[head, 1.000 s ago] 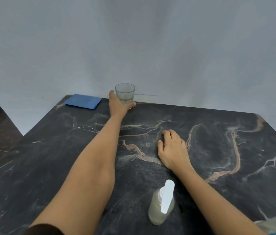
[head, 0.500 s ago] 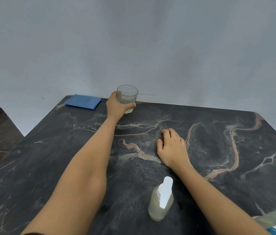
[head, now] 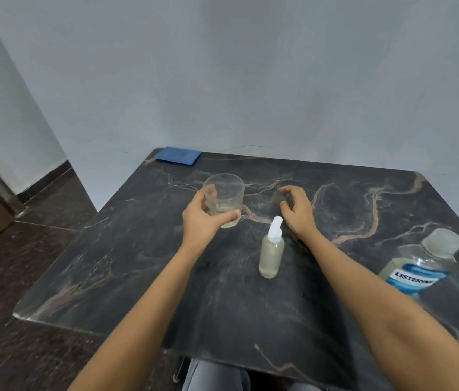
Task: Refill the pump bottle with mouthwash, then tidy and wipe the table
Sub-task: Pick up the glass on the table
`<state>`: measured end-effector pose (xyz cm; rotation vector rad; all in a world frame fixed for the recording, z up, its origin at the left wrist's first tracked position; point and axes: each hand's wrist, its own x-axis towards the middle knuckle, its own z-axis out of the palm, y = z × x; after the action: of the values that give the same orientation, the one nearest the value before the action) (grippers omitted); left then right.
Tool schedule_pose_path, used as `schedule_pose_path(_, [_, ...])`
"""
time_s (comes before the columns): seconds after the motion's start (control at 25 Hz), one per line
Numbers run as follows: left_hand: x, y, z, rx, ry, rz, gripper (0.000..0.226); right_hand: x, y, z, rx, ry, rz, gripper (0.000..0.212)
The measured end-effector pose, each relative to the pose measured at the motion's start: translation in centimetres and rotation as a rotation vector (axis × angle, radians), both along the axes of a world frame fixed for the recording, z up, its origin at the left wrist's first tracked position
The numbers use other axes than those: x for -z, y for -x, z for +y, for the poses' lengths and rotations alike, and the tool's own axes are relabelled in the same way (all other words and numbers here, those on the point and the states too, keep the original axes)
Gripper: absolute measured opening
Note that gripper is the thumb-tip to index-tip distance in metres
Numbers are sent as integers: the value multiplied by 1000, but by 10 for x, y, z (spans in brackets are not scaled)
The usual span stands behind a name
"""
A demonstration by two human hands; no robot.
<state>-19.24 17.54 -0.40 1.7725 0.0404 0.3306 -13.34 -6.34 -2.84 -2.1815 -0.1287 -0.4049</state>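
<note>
One glass (head: 224, 193), gripped by fingers (head: 232, 215) of left hand (head: 200, 222).

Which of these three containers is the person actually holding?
The clear glass, gripped by the left hand. The small pump bottle and the blue-labelled mouthwash bottle stand on the table, unheld.

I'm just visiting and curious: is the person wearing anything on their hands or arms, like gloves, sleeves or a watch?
No. The left hand and right hand are bare: no gloves, rings or watch visible, and no sleeve shows anywhere up to the frame's edge.
</note>
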Motion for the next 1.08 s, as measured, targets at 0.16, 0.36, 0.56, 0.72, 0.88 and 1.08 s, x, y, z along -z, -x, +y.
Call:
schedule_pose_path(0.16, [13, 50, -3, 104, 10, 18, 85, -13, 37, 9, -101, -367, 97, 22])
schedule_pose_path(0.36, [31, 82, -13, 141, 49, -6, 75, -32, 101, 10, -357, -647, 108, 29])
schedule_pose_path(0.56, [40, 90, -11, 104, 55, -7, 76, -29, 139, 7, -541, -496, 161, 44])
schedule_pose_path(0.72, [47, 93, -9, 71, 101, 24, 78, -23, 143, 9, -545, -373, 149, 45])
schedule_pose_path(0.88, [51, 93, -8, 103, 127, 51, 88, -19, 145, 13, -503, -326, 89, 44])
schedule_pose_path(1.08, [49, 94, -7, 115, 114, 51, 87, -17, 148, 26, -418, -258, 40, 34])
